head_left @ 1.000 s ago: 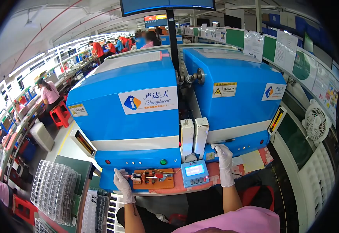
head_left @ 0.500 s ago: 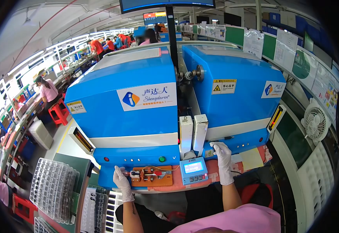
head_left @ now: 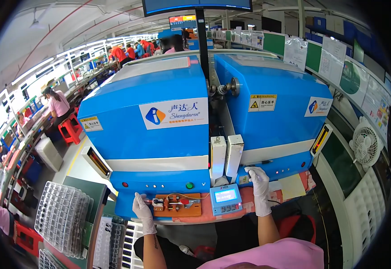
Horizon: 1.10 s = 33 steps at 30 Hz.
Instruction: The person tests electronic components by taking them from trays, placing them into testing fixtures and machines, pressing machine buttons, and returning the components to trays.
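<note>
My left hand (head_left: 143, 212), in a white glove, is at the left end of an orange-brown fixture board (head_left: 192, 210) with metal clamps. Its fingers are closed near the fixture's left knob; what they hold is too small to tell. My gloved right hand (head_left: 260, 188) is raised at the lower front of the right blue machine (head_left: 271, 121), its fingers bent together beside a dark pen-like object (head_left: 261, 162). Anything between those fingers is hidden. A small blue meter with a lit screen (head_left: 225, 197) sits between my hands.
The left blue machine (head_left: 146, 139) stands behind the fixture. Two white upright blocks (head_left: 218, 157) rise behind the meter. Clear plastic trays (head_left: 62, 215) are stacked at the left. A white fan (head_left: 366, 142) is at the right. Co-workers sit and stand along a far-left bench.
The camera view has shifted slightly. Both hands keep nearly the same places and poses beside the fixture and the right machine.
</note>
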Tool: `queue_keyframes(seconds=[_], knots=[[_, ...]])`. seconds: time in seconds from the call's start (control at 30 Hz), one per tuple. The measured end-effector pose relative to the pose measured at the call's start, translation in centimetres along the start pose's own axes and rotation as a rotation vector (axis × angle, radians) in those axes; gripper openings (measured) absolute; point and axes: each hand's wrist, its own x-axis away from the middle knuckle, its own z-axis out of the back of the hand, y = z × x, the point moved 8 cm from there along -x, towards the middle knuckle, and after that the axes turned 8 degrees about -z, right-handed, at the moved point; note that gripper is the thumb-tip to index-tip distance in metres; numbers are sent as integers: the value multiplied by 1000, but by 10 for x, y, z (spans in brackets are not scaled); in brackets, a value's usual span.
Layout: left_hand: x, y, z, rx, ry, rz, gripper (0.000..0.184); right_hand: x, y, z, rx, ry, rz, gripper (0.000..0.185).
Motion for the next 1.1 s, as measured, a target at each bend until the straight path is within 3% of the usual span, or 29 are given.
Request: queue_keyframes(seconds=[1.1], knots=[[1, 0, 0, 12, 2, -3, 50, 1, 4, 0, 3, -7, 0, 15]])
